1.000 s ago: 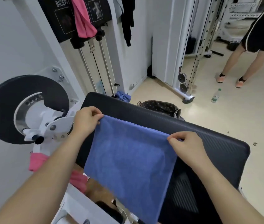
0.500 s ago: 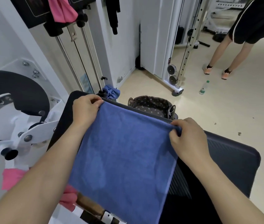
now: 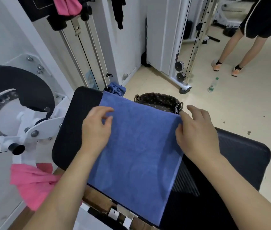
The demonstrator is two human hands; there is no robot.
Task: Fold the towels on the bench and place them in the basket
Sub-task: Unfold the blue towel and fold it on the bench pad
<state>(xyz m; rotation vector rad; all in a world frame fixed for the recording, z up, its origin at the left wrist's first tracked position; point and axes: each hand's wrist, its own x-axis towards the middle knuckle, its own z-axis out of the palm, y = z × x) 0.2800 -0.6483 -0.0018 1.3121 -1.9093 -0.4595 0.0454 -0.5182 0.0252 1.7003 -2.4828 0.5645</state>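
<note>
The blue towel (image 3: 136,151) lay spread flat on the black counter (image 3: 75,130), its far edge just before the basket (image 3: 158,100). The left grip (image 3: 96,128) lay over its left edge, fingers relaxed, grasping nothing. The right grip (image 3: 196,130) was likewise loose, thumb touching the right edge. 1 pink cloth (image 3: 30,181) hung at left.

Blue towel (image 3: 139,146) spread flat across black bench (image 3: 75,130), near edge overhanging; dark dotted basket (image 3: 158,100) just behind bench
</note>
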